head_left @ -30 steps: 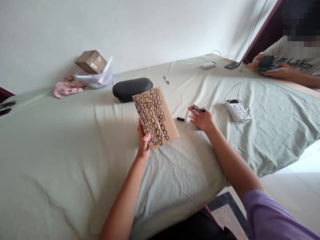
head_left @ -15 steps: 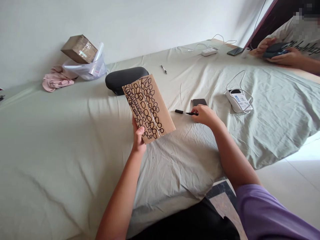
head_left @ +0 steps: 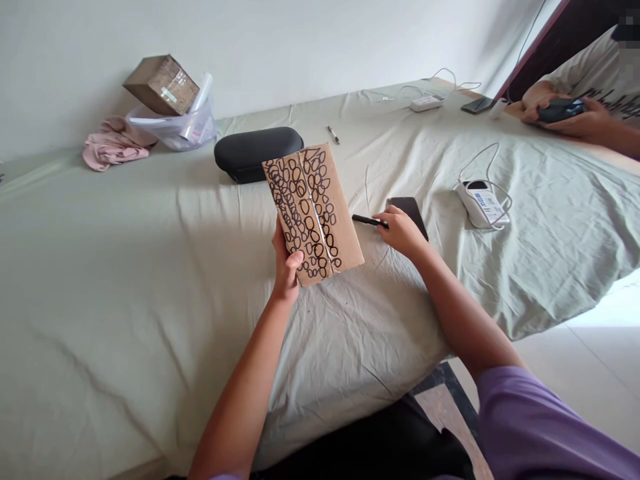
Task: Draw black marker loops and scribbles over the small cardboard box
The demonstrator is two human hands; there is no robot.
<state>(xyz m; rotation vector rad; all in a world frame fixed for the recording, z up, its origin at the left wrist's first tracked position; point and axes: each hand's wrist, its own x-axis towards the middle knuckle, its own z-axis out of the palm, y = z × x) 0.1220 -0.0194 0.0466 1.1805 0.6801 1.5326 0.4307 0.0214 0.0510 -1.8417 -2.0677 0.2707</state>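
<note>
My left hand [head_left: 287, 263] grips the lower edge of a flat brown cardboard package [head_left: 313, 212] and holds it tilted above the bed. Black marker ovals cover most of its face on both sides of a taped seam. My right hand [head_left: 400, 230] rests on the sheet to the right, fingers pinched on a black marker [head_left: 369, 221] whose far end points left toward the package. A dark phone [head_left: 409, 211] lies just behind that hand.
A pale green sheet [head_left: 125, 267] covers the bed. Behind the package sits a black oval case [head_left: 257, 152]. Far left are a pink cloth [head_left: 114, 143], a plastic bag and a small box [head_left: 163, 84]. A white corded device [head_left: 481, 203] lies right. Another person's hands [head_left: 565, 113] hold a dark device.
My right hand turned over from palm-up, came down on the sheet and brought the marker to the loose cap, which no longer lies apart. The package stayed in my left hand.
</note>
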